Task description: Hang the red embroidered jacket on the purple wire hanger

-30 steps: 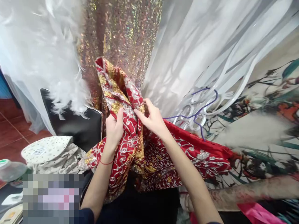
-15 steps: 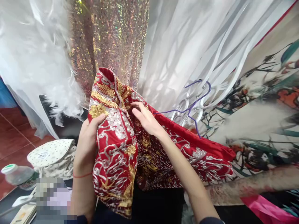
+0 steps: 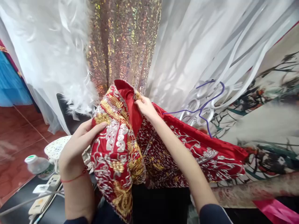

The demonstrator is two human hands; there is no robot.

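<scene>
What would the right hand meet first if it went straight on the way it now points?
The right hand would likely meet the red collar first, though depth is unclear.

Dark navy sleeves (image 3: pixel 211 214) were worn, low in the frame, the right one edged with a pale line. The left hand's (image 3: pixel 79 140) wrist was circled by a thin red, beaded cord (image 3: pixel 73 179).

No readable text, brand or number on the clear bottle (image 3: pixel 40 167) or the spotted cloth (image 3: pixel 56 148).
</scene>
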